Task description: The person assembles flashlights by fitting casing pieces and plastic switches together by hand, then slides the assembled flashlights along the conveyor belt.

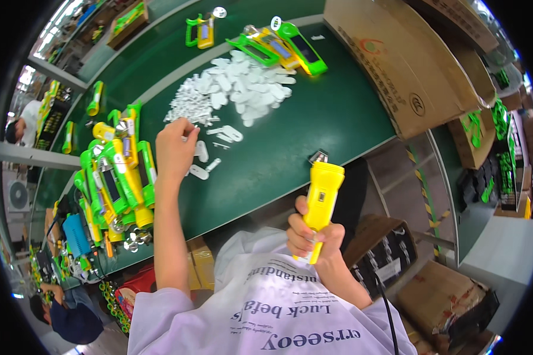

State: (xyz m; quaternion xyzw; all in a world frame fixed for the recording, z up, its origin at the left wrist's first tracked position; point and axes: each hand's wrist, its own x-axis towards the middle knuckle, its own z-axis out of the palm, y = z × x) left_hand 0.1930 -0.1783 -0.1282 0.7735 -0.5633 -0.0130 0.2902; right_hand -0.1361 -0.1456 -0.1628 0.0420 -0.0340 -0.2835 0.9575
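Note:
My right hand (314, 234) is wrapped round the lower part of a yellow flashlight body (326, 192), held upright near the table's front edge. A shiny square metal piece (318, 156) shows at its upper end. My left hand (177, 145) is pinched at the near side of a heap of small white plastic parts (192, 100); what its fingertips hold, if anything, is too small to make out. Behind that lies a pile of flat white oval covers (246, 86). A few loose white covers (199, 171) lie beside my left hand.
Several green and yellow flashlights (115, 177) are piled at the left of the green table (260, 160). More green and yellow housings (284, 47) lie at the back. A large cardboard box (397, 65) stands at the right edge. Another person (74, 313) sits at lower left.

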